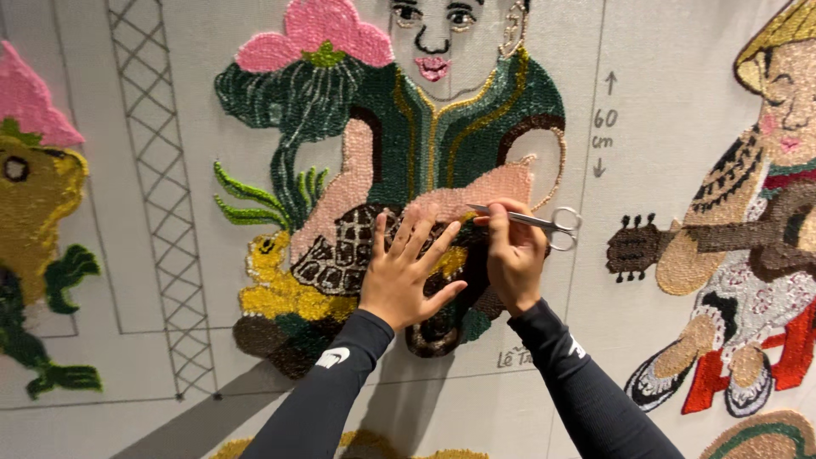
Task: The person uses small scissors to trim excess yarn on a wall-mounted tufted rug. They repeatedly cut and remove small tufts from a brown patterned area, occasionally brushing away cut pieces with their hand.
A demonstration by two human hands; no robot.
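Against the upright tufted tapestry (408,136), soft and yielding: left hand (406,270) pressed flat, fingers spread; right hand (513,252) closed around light, stiff metal scissors (535,222), best gripped by their loops.

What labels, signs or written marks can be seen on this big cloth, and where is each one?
Size marking: right of the green tufted figure, dark handwriting between an up arrow and a down arrow, beside a drawn vertical line.
Handwritten note: low on the cloth, below the right hand holding the scissors; small, dark, partly hidden by the sleeve.
Sleeve logos: small white marks on both black sleeves.
No packages or screens.
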